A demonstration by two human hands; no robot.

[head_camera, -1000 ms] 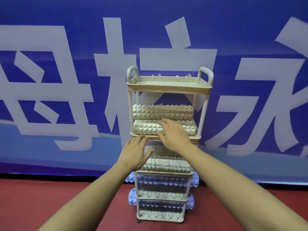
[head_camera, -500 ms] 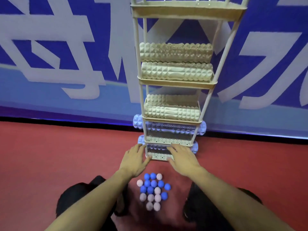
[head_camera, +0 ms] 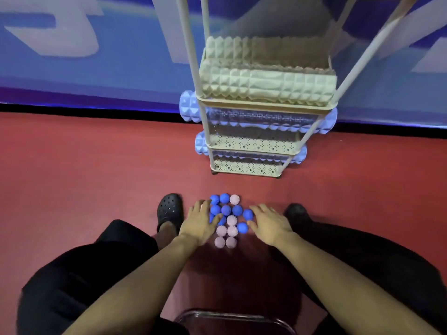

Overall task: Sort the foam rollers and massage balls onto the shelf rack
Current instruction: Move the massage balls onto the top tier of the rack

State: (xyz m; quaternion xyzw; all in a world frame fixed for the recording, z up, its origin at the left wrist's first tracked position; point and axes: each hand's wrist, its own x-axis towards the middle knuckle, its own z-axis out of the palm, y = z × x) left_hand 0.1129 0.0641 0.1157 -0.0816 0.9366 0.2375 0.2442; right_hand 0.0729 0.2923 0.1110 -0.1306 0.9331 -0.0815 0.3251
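Observation:
A cluster of spiky massage balls lies on the red floor between my feet: several blue balls [head_camera: 226, 210] toward the rack, several pink balls [head_camera: 231, 230] nearer me. My left hand [head_camera: 198, 223] rests at the cluster's left edge, fingers spread and touching blue balls. At the right edge my right hand [head_camera: 269, 223] is spread, fingertips against a blue ball [head_camera: 247, 213]. Neither hand grips anything. The beige shelf rack [head_camera: 263, 106] stands ahead. Beige foam rollers [head_camera: 267, 84] fill a middle tier. Blue foam rollers [head_camera: 191, 109] lie on the two lowest tiers.
A blue banner wall with white lettering [head_camera: 72, 37] stands right behind the rack. My black clogs [head_camera: 169, 209] and dark trouser legs [head_camera: 96, 267] flank the balls. A dark curved rim [head_camera: 232, 317] shows at the bottom edge.
My view dropped from the rack's upper tiers to the floor. Both hands came down from the beige rollers, past the rack's base, onto the sides of the ball cluster.

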